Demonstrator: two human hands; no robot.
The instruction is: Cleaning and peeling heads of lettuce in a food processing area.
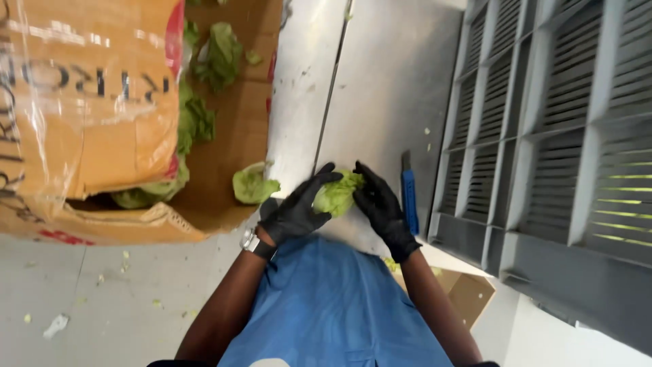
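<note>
Fingers (324, 178) of both black-gloved hands are wrapped around a green lettuce head (337, 194), left hand (295, 212) on one side, right hand (382, 207) on the other, gripping it over the steel desk (380, 88). Just past the right fingers lies a blue-handled knife (409, 197), with a grey crate (543, 129) beyond. Off the left fingers, a loose lettuce leaf (252, 183) hangs at the edge of a cardboard box (88, 115).

Lettuce head (337, 193) — pale green, crinkled, small — cupped between black-gloved fingers (324, 175), above steel counter (387, 88).
</note>
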